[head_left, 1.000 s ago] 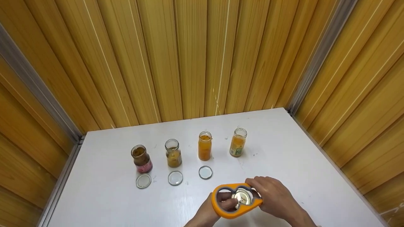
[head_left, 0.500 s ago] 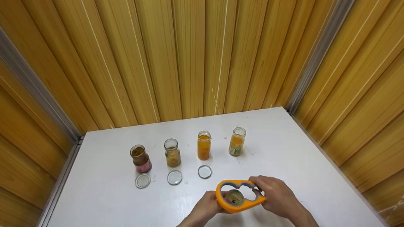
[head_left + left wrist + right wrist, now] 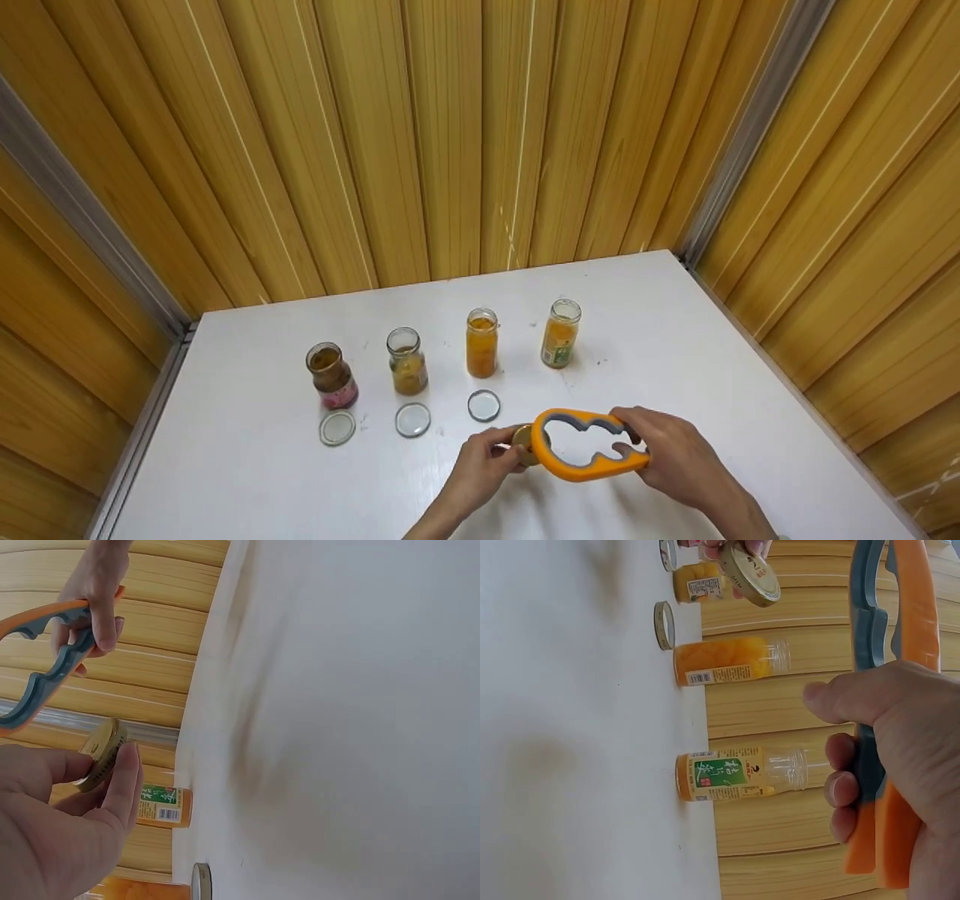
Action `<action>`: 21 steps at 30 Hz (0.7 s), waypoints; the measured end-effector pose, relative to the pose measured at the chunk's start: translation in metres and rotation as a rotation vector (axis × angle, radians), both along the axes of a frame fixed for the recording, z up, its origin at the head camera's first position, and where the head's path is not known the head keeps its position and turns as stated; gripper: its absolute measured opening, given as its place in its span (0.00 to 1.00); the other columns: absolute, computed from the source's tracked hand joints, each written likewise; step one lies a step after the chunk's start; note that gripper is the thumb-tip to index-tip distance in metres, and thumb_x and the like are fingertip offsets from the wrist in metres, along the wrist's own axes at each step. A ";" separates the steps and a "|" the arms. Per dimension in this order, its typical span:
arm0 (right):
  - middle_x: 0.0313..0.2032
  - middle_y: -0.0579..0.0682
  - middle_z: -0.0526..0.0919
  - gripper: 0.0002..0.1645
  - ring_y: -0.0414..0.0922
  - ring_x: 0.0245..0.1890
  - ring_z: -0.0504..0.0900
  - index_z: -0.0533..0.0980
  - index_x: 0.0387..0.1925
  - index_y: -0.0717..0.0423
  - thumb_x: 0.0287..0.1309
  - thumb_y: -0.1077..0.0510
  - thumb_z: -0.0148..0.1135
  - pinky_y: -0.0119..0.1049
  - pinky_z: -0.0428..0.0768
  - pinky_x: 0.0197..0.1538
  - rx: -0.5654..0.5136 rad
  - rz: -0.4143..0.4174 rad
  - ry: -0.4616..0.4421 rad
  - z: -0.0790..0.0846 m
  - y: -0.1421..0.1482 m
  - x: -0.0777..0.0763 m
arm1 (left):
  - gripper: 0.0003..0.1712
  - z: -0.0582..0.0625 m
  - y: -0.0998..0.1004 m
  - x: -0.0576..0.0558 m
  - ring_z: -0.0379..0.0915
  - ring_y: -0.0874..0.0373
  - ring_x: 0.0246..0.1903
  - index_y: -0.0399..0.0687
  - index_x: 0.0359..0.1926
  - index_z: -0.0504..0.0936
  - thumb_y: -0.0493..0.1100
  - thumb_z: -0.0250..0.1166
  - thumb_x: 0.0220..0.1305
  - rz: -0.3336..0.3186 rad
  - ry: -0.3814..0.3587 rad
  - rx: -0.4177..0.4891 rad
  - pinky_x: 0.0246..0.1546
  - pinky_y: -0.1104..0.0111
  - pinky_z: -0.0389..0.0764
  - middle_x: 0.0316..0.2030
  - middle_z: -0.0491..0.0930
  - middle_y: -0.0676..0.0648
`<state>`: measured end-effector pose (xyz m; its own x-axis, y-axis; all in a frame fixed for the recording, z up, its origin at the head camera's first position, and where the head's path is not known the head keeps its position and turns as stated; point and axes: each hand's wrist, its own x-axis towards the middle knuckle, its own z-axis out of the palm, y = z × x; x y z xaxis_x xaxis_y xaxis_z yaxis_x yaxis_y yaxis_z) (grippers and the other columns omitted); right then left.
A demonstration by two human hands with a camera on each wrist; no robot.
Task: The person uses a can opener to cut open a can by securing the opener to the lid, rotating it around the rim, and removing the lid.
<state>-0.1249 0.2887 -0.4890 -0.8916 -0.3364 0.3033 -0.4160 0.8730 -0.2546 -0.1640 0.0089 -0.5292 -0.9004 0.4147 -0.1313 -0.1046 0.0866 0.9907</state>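
Observation:
My left hand [image 3: 484,465] pinches a gold jar lid [image 3: 103,754] between thumb and fingers, above the table. My right hand [image 3: 671,454] grips the handle end of an orange and grey jar opener [image 3: 559,469]; in the right wrist view its fingers curl round the handles. In the head view the opener's rounded end overlaps part of the lid. Beyond the hands stands an open jar with a green label [image 3: 560,335]. To its left is an open jar of orange fruit [image 3: 481,346], with an upturned lid [image 3: 484,406] in front of it.
Further left stand an open jar of yellowish contents [image 3: 409,369] and an open dark jar with a pink label [image 3: 335,382]. Upturned lids [image 3: 412,420] lie before them on the white table [image 3: 247,450]. Wood-patterned panels [image 3: 450,150] rise behind and at both sides.
The left hand has drawn the lid leftward out of the opener's opening. The right hand has moved the opener slightly right and up. The jars stand where they were.

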 end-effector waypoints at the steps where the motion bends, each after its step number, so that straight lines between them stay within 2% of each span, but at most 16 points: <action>1: 0.27 0.28 0.71 0.30 0.32 0.24 0.70 0.73 0.48 0.38 0.40 0.56 0.75 0.27 0.72 0.27 -0.002 -0.002 0.008 0.000 0.002 0.000 | 0.18 0.001 0.000 -0.002 0.79 0.58 0.33 0.48 0.51 0.80 0.34 0.60 0.59 0.008 0.025 -0.030 0.33 0.69 0.81 0.39 0.77 0.49; 6: 0.28 0.28 0.71 0.31 0.31 0.24 0.69 0.73 0.47 0.39 0.39 0.58 0.76 0.27 0.71 0.26 -0.013 -0.004 0.058 -0.001 0.010 0.001 | 0.17 0.006 0.003 -0.013 0.76 0.62 0.29 0.52 0.50 0.81 0.36 0.62 0.59 0.046 0.153 -0.180 0.29 0.70 0.80 0.35 0.77 0.53; 11: 0.28 0.29 0.72 0.28 0.30 0.24 0.70 0.74 0.46 0.39 0.41 0.58 0.74 0.28 0.72 0.26 -0.013 -0.009 0.075 -0.001 0.018 0.000 | 0.17 0.007 0.012 -0.026 0.74 0.66 0.29 0.49 0.50 0.82 0.36 0.63 0.59 0.088 0.326 -0.289 0.28 0.75 0.77 0.33 0.77 0.57; 16: 0.28 0.29 0.73 0.29 0.30 0.24 0.70 0.74 0.47 0.41 0.41 0.58 0.74 0.28 0.73 0.27 0.000 -0.049 0.073 0.000 0.029 0.000 | 0.16 0.004 0.022 -0.036 0.72 0.67 0.31 0.45 0.50 0.82 0.36 0.64 0.58 0.109 0.489 -0.369 0.30 0.77 0.76 0.34 0.79 0.57; 18: 0.28 0.29 0.73 0.29 0.30 0.24 0.69 0.74 0.48 0.41 0.40 0.58 0.74 0.28 0.73 0.27 -0.004 -0.067 0.073 0.001 0.033 0.000 | 0.16 0.001 0.027 -0.040 0.72 0.67 0.31 0.45 0.49 0.82 0.36 0.64 0.58 0.113 0.538 -0.406 0.31 0.78 0.76 0.34 0.79 0.57; 21: 0.27 0.29 0.73 0.30 0.30 0.23 0.68 0.74 0.48 0.41 0.40 0.58 0.75 0.28 0.73 0.27 -0.009 -0.085 0.073 0.001 0.039 0.001 | 0.15 -0.002 0.035 -0.045 0.71 0.67 0.31 0.46 0.47 0.83 0.36 0.65 0.57 0.126 0.569 -0.456 0.33 0.79 0.76 0.34 0.78 0.57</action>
